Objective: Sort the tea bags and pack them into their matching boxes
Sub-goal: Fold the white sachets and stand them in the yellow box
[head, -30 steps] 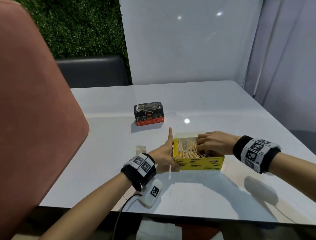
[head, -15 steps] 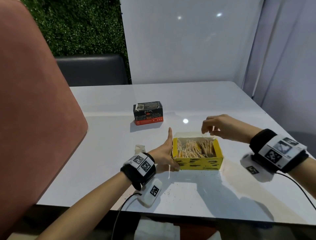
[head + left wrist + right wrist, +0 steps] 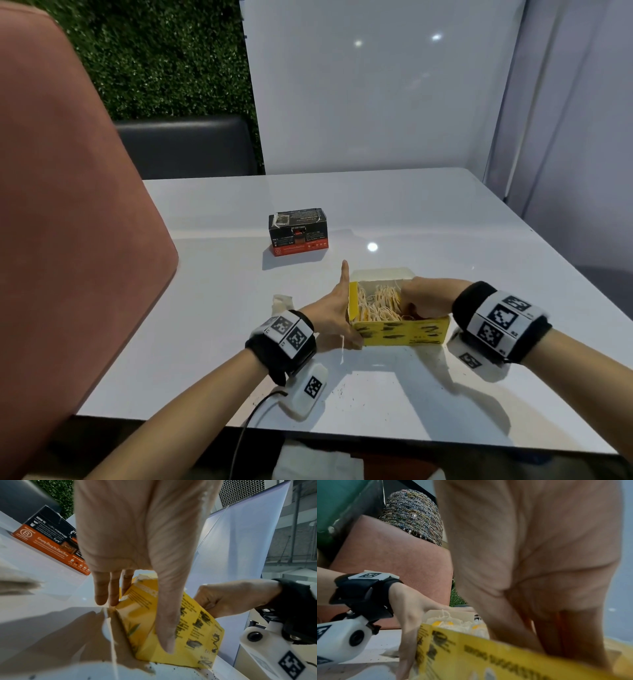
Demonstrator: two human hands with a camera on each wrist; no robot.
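Note:
An open yellow box [image 3: 400, 334] stands near the table's front, packed with pale stringed tea bags [image 3: 376, 301]. My left hand [image 3: 334, 311] braces its left end: straight fingers [image 3: 106, 588] lie against the end wall and the thumb [image 3: 164, 615] lies along the front face. My right hand [image 3: 424, 296] reaches down into the box's right end; its fingers [image 3: 556, 628] go behind the front wall [image 3: 488, 655], tips hidden. A closed black and orange box [image 3: 298, 233] stands farther back on the left. A pale loose piece, perhaps a tea bag [image 3: 282, 301], lies left of my left hand.
A pink chair back [image 3: 68, 240] fills the left side. Beyond the white table [image 3: 445, 212] are a dark seat [image 3: 185, 147] and a white panel. The table's front edge [image 3: 342, 433] runs just below my wrists, with a cable hanging over it.
My right hand was in the box, rose above its far right corner with the fingers pinched, and is now back down in the box's right end. The left hand stayed put.

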